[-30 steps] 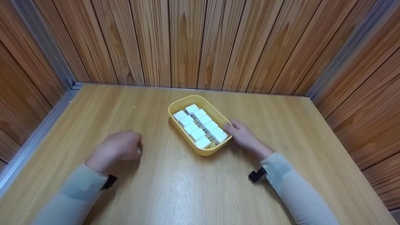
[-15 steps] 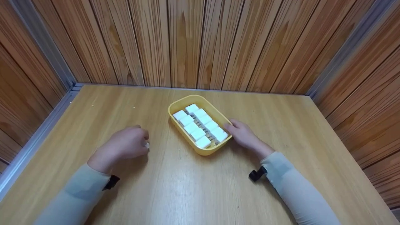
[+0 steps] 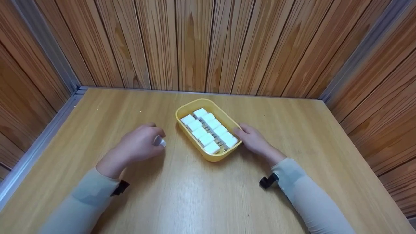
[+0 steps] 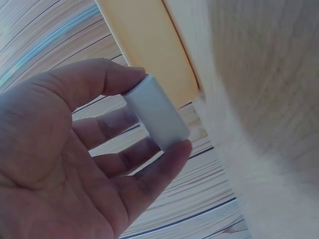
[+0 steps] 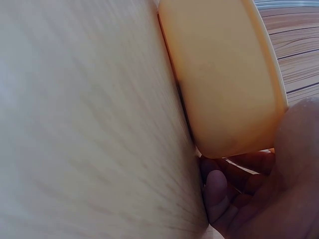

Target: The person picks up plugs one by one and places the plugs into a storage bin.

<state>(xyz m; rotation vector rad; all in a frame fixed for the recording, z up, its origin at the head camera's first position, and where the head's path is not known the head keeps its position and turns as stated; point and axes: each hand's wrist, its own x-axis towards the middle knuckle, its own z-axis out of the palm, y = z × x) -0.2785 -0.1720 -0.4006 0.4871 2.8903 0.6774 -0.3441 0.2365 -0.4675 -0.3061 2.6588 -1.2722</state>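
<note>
In the head view, my left hand [image 3: 139,143] is above the table, a short way left of a yellow plastic box [image 3: 214,158]. It pinches a small white block [image 4: 158,112] with rounded edges between thumb and fingertips, as the left wrist view shows. My right hand [image 3: 256,143] grips the box at its right-hand corner, the thumb at the rim. Some of its fingers [image 5: 217,186] bend around the outside, partly hidden behind the wall. Inside the box several white blocks [image 3: 199,132] lie in two rows with a gap between them; small unclear bits show in this gap.
The box stands at an angle on a light wooden table [image 3: 195,201]. Wood-plank walls [image 3: 191,45] close off the back and both sides. A few tiny crumbs [image 3: 140,111] lie on the table at the back left. Black straps with small devices sit on both wrists.
My left hand has moved right and away from me, closer to the box, and the white block in its fingers has come into sight. The right hand and the box have stayed put.
</note>
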